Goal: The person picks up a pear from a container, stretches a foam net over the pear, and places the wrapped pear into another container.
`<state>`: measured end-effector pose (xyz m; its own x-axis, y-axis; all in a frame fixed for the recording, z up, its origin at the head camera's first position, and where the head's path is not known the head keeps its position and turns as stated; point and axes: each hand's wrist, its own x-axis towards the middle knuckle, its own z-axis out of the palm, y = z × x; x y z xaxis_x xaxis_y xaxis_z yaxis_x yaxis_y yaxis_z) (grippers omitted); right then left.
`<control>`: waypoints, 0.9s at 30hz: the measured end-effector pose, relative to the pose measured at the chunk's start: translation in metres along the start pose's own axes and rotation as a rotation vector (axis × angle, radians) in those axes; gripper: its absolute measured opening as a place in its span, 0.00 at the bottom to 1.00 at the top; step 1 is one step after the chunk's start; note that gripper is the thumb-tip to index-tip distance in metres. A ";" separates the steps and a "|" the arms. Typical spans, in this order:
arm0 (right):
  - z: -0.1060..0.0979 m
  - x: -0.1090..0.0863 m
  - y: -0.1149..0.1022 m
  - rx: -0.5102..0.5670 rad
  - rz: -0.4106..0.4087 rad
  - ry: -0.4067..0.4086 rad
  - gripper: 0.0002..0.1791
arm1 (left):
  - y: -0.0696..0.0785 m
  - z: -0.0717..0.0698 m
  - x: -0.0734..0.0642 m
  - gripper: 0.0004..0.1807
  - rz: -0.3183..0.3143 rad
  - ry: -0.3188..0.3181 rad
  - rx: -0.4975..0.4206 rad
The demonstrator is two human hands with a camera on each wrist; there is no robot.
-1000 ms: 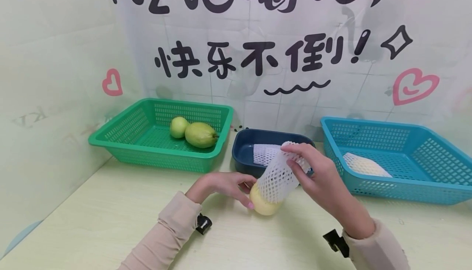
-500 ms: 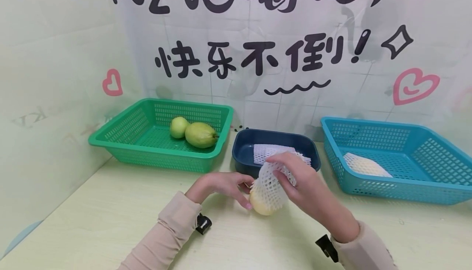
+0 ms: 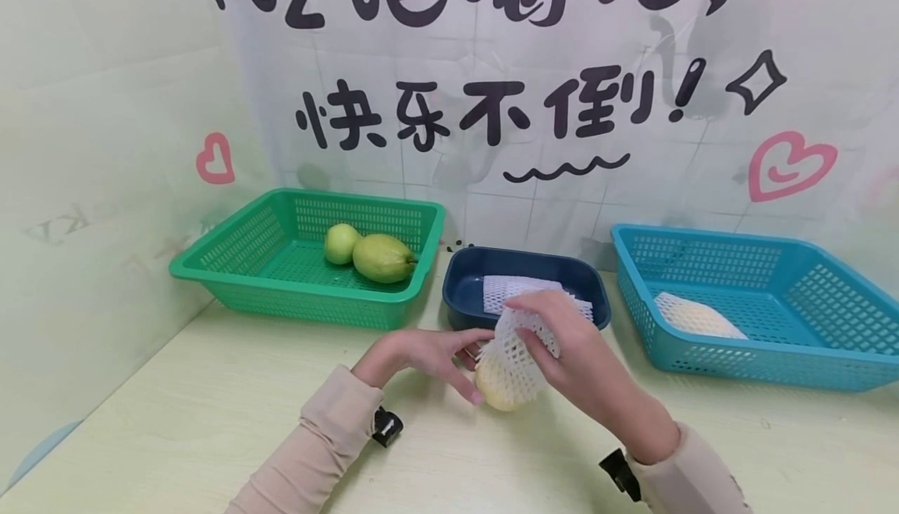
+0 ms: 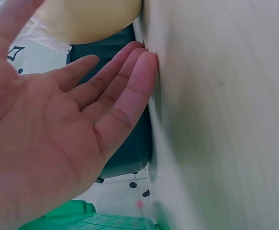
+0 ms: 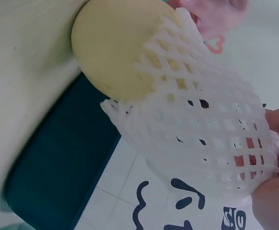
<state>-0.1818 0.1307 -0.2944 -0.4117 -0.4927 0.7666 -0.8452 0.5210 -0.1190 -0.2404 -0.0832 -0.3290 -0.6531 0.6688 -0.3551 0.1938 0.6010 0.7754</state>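
Note:
A smooth, round, pale yellow fruit (image 3: 494, 394) stands on the table, its upper part inside a white foam net sleeve (image 5: 206, 124). My right hand (image 3: 572, 342) pinches the sleeve's upper end between thumb and fingers. In the right wrist view, the fruit's lower part (image 5: 113, 48) bulges bare from the net's frayed mouth. My left hand (image 3: 431, 358) is beside the fruit, fingers relaxed and spread, thumb tip near the fruit's left side. The left wrist view shows its palm and loosely bent fingers (image 4: 125, 103) just below the fruit, fingertips at the tabletop.
Behind the hands, a dark blue tub (image 3: 463, 295) holds more foam nets (image 3: 502, 292). A green basket (image 3: 309, 307) at the left contains two green fruits (image 3: 382, 258). A blue basket (image 3: 772, 362) at the right has a net-wrapped fruit (image 3: 695, 316). A printed sheet hangs behind.
My right hand has moved left and slightly down with the sleeve's upper end, and the net bunches lower over the fruit. The left hand stays almost in place beside it.

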 end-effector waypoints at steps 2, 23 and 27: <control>-0.004 0.001 0.001 -0.010 -0.006 0.048 0.27 | 0.001 0.000 -0.001 0.49 0.016 -0.010 -0.004; -0.005 0.001 -0.002 0.084 0.019 0.038 0.29 | 0.001 0.001 0.000 0.43 0.072 -0.021 0.023; -0.002 0.000 -0.002 0.090 0.008 0.018 0.28 | 0.001 0.001 0.000 0.40 0.120 -0.038 0.012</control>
<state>-0.1796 0.1309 -0.2925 -0.4133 -0.4756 0.7765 -0.8693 0.4599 -0.1811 -0.2398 -0.0820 -0.3284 -0.5963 0.7522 -0.2804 0.2777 0.5210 0.8071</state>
